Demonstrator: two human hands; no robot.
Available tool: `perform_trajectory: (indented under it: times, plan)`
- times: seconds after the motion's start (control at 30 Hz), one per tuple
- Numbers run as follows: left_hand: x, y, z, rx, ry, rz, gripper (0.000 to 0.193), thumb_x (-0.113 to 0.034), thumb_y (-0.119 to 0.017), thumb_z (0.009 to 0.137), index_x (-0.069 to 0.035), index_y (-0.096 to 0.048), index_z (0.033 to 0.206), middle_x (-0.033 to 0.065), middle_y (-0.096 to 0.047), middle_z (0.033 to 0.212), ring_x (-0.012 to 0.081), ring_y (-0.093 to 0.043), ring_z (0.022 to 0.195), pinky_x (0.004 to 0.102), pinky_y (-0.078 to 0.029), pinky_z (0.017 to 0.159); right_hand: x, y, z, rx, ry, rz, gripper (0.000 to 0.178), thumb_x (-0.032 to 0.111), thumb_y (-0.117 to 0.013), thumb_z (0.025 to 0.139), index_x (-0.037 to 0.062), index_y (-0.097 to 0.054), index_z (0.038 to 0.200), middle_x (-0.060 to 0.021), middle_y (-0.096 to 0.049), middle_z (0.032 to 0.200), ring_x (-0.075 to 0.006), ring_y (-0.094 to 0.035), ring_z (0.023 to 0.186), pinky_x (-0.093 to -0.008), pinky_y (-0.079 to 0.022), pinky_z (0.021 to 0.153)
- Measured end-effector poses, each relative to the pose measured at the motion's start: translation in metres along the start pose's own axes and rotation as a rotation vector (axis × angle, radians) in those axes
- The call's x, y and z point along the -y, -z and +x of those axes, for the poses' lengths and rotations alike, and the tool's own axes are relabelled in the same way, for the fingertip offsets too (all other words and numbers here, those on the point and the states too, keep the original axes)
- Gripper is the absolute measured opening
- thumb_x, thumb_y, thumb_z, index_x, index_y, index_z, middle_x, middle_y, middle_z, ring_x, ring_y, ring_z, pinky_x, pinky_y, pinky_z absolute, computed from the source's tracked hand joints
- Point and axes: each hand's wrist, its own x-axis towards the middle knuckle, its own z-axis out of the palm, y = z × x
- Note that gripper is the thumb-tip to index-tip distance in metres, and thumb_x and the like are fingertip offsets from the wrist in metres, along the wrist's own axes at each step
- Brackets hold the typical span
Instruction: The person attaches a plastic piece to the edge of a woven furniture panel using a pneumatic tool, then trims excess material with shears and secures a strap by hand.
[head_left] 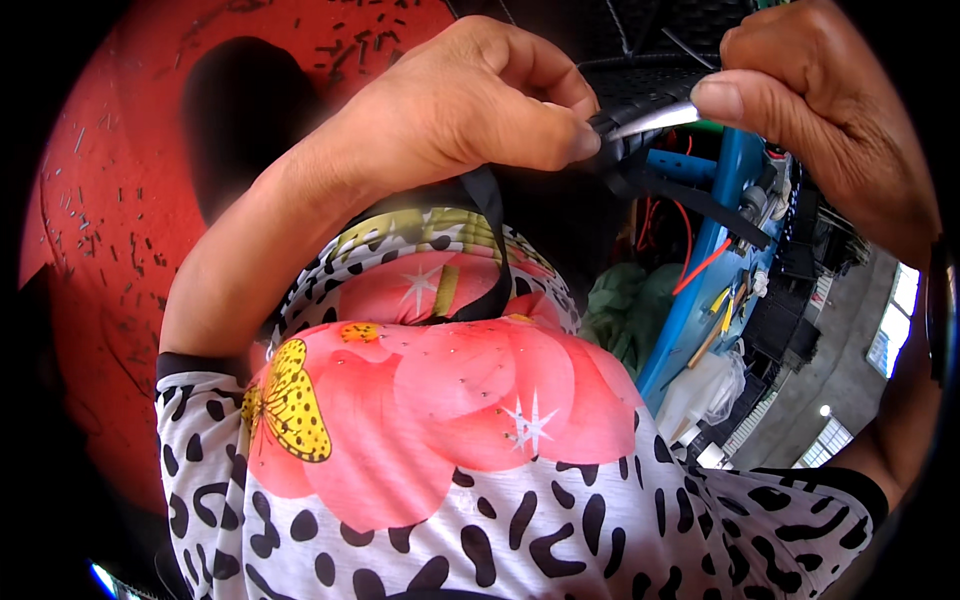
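Observation:
My left hand (490,95) is closed, thumb and forefinger pinching the edge of a black woven strip piece (640,115). In my right hand (820,110) is a silver tapered metal tool (655,122), its handle hidden in my grip with the thumb along it. The tool's tip rests at the black weave beside my left thumb; whether it passes under a strip cannot be made out. A loose black flat strap (700,203) trails from the piece to the right. Another black strip (488,245) hangs below my left hand across my lap.
A blue bench or frame (680,320) stands at my right, with tools (728,305), a red cable (700,268) and clear plastic bags (705,390) on or by it. Green cloth or film (615,310) lies beside it. Dark scraps litter the red floor (110,230) at my left.

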Motion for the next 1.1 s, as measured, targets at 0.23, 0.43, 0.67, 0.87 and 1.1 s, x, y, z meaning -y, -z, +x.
perform_trajectory:
  times: [0.23, 0.43, 0.67, 0.87, 1.1]
  plan:
    - [0.005, -0.007, 0.003, -0.005, -0.065, 0.004, 0.026, -0.011, -0.065, 0.069, 0.006, -0.062, 0.089, 0.0074, -0.061, 0.094, 0.0128, -0.058, 0.081, 0.0226, -0.045, 0.073, 0.000, -0.014, -0.004, -0.088, -0.088, 0.142, 0.041, 0.026, -0.053, 0.094, 0.0016, -0.045, 0.062, -0.0044, -0.035, 0.056, -0.0191, -0.043, 0.053, -0.0301, -0.038, 0.055]
    - [-0.013, -0.017, 0.002, 0.093, 0.002, -0.214, 0.011, -0.007, -0.064, 0.080, 0.001, -0.059, 0.087, -0.0023, -0.055, 0.077, 0.0042, -0.049, 0.068, 0.0196, -0.039, 0.060, 0.059, 0.003, -0.005, 0.864, -0.021, -0.738, 0.010, 0.013, -0.064, 0.078, 0.0049, -0.066, 0.072, -0.0105, -0.060, 0.062, -0.0225, -0.064, 0.066, -0.0331, -0.048, 0.064]
    - [0.009, -0.018, 0.017, 0.086, -0.072, -0.016, 0.024, -0.012, -0.065, 0.071, 0.005, -0.062, 0.087, 0.0062, -0.060, 0.093, 0.0111, -0.057, 0.078, 0.0219, -0.045, 0.070, 0.027, 0.018, -0.010, 0.283, -0.011, -0.453, 0.010, 0.013, -0.063, 0.077, 0.0048, -0.066, 0.072, -0.0101, -0.059, 0.062, -0.0225, -0.063, 0.065, -0.0332, -0.047, 0.063]
    - [0.003, -0.011, 0.010, -0.009, -0.011, 0.084, 0.024, -0.013, -0.066, 0.073, 0.004, -0.061, 0.088, 0.0050, -0.060, 0.091, 0.0098, -0.057, 0.076, 0.0208, -0.045, 0.069, 0.028, 0.023, 0.006, 0.267, 0.032, -0.469, 0.009, 0.013, -0.063, 0.077, 0.0048, -0.065, 0.072, -0.0097, -0.059, 0.062, -0.0226, -0.063, 0.065, -0.0333, -0.047, 0.063]
    - [0.007, -0.007, 0.010, 0.036, -0.015, 0.046, 0.025, -0.014, -0.067, 0.072, 0.003, -0.061, 0.088, 0.0029, -0.059, 0.089, 0.0091, -0.055, 0.077, 0.0209, -0.044, 0.071, 0.043, 0.016, 0.017, 0.298, 0.077, -0.606, 0.009, 0.013, -0.062, 0.076, 0.0047, -0.065, 0.073, -0.0093, -0.058, 0.063, -0.0226, -0.062, 0.065, -0.0334, -0.047, 0.063]
